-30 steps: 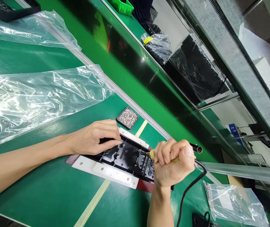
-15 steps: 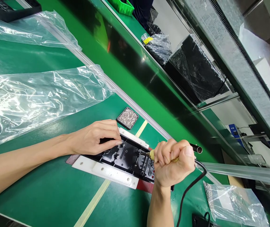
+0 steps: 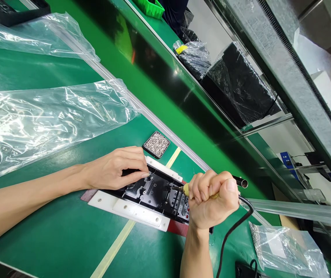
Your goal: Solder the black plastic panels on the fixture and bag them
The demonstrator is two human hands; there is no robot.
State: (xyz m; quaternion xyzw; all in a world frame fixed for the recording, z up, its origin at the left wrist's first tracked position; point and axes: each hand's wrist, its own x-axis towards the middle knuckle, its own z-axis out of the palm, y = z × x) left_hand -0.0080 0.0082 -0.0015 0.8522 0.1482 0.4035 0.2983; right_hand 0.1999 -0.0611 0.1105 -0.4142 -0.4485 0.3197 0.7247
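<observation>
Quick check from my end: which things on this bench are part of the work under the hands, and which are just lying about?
In use:
- right hand gripping the corded driver, tip on the black part
- left hand pressing the black part
- white fixture bearing the part
- tray of small screws, close by

Lying about:
- large clear bags
- small clear bag
- wrapped black boxes

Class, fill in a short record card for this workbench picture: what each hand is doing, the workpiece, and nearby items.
Left hand: left hand rests fingertips on the black part
Right hand: right hand fists a corded electric screwdriver, tip on the part
Workpiece: black part sits in a white fixture
Nearby: tray of screws; clear plastic bags
Surface: green bench
</observation>
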